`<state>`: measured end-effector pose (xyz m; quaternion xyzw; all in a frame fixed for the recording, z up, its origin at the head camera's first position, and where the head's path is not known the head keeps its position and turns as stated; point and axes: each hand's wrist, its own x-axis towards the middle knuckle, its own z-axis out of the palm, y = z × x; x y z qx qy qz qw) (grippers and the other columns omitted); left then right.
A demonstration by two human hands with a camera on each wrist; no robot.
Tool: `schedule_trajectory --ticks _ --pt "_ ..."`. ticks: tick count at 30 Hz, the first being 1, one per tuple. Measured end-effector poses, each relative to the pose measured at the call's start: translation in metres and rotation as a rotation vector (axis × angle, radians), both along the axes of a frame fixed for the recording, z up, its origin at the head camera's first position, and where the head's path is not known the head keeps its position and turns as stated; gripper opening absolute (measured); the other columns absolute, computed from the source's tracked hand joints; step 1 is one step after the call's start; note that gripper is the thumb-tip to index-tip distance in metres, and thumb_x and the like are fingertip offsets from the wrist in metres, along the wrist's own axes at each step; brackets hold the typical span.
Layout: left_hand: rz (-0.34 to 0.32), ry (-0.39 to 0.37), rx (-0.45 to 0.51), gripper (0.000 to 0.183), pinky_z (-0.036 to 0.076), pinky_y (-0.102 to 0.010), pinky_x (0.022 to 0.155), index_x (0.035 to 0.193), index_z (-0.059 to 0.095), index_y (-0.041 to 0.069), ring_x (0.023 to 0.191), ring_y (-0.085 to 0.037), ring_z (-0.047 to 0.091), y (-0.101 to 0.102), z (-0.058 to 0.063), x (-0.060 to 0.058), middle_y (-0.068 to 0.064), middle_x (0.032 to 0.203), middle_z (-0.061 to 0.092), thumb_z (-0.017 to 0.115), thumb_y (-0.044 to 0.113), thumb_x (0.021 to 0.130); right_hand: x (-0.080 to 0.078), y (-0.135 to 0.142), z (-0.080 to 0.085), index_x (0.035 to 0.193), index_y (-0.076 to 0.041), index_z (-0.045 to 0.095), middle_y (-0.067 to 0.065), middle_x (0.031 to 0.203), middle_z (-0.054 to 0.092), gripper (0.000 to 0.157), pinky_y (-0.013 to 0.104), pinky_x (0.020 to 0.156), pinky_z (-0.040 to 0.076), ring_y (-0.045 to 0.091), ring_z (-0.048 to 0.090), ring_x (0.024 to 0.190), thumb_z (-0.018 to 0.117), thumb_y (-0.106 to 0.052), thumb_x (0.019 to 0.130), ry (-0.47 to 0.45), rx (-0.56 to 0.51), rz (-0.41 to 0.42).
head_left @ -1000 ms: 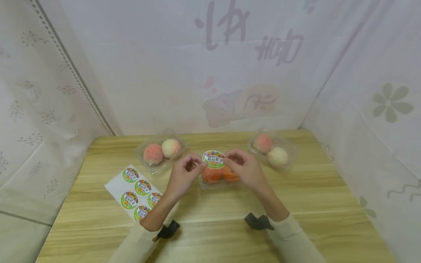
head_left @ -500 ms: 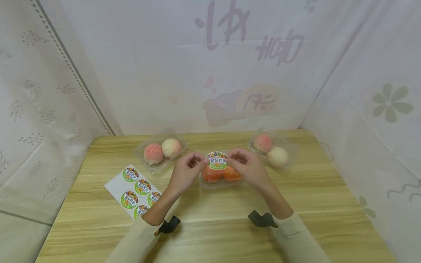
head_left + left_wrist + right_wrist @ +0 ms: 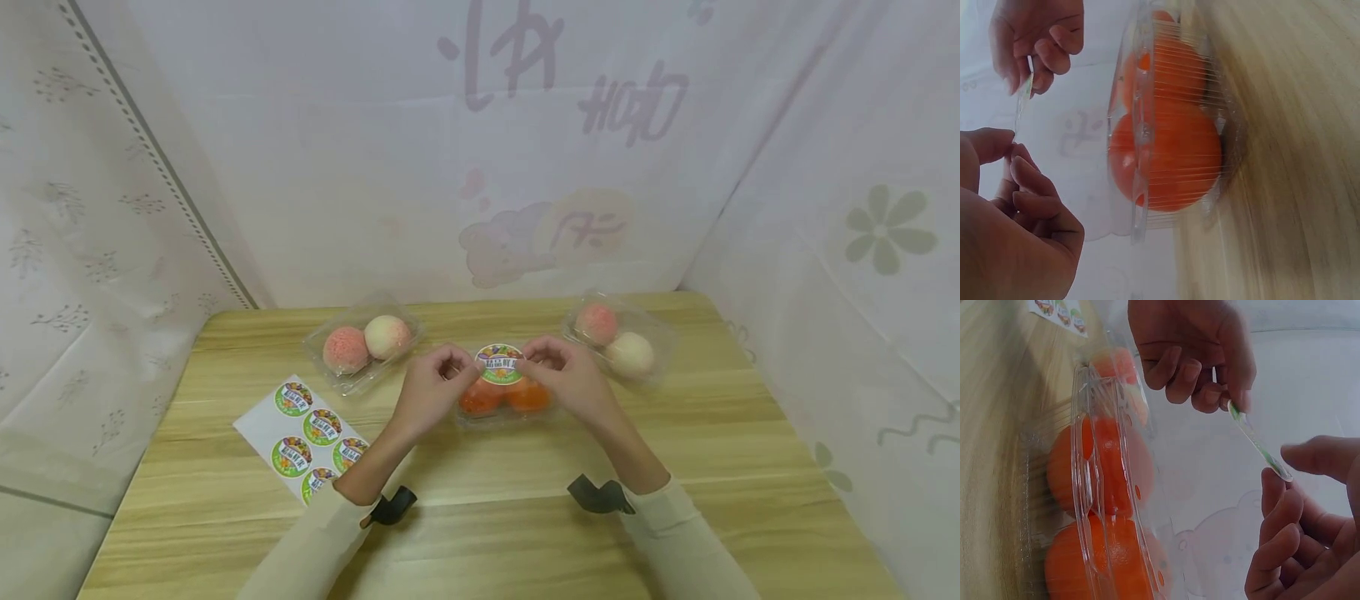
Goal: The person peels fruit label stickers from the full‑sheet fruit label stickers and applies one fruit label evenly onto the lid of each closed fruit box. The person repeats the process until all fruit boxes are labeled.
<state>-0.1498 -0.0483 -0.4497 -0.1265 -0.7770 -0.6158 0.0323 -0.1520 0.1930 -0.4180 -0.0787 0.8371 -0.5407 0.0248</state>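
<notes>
A round, colourful fruit-label sticker (image 3: 500,364) is stretched level between my hands. My left hand (image 3: 435,387) pinches its left edge between thumb and index finger. The opposite edge sits between the thumb and index finger of my right hand (image 3: 573,382). Seen edge-on, the sticker (image 3: 1023,103) is a thin strip in the left wrist view, apart from the box. Below it a clear plastic clamshell box (image 3: 1088,481), lid down, holds two round orange-red fruits (image 3: 1172,156). In the head view the sticker covers the upper part of these fruits.
A white sheet of matching stickers (image 3: 258,423) lies at the left, partly hidden by my left forearm. Behind stand two more clear boxes, one at the left (image 3: 360,379) and one at the right (image 3: 656,333), each with two pinkish-cream peach-like balls. Printed curtains (image 3: 337,167) enclose the wooden table.
Both hands have shifted slightly to the right over the box, carrying the sticker with them. The sticker's tilt has changed a little. The boxes and the sticker sheet have stayed in place.
</notes>
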Motion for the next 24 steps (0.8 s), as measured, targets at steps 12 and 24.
schedule_trajectory --ticks 12,24 --pt "0.017 0.025 -0.186 0.012 0.049 -0.027 0.063 0.088 0.074 0.013 0.069 -0.013 0.059 0.011 -0.007 -0.003 0.006 0.073 0.065 0.077 0.018 0.098 -0.007 0.003 -0.006 0.101 -0.009 0.078 0.004 0.095 0.076 0.015 0.032 0.069 0.053 0.026 0.065 0.081 0.087 -0.019 0.095 0.078 0.132 -0.025" --pt "0.062 0.075 -0.327 0.011 0.047 -0.035 0.070 0.083 0.074 0.013 0.080 -0.016 0.055 0.019 -0.015 -0.004 -0.002 0.092 0.064 0.075 0.016 0.094 -0.016 0.002 -0.025 0.097 -0.008 0.077 0.004 0.091 0.076 0.012 0.035 0.068 0.052 0.023 0.063 0.079 0.087 -0.015 0.094 0.092 0.219 -0.051"
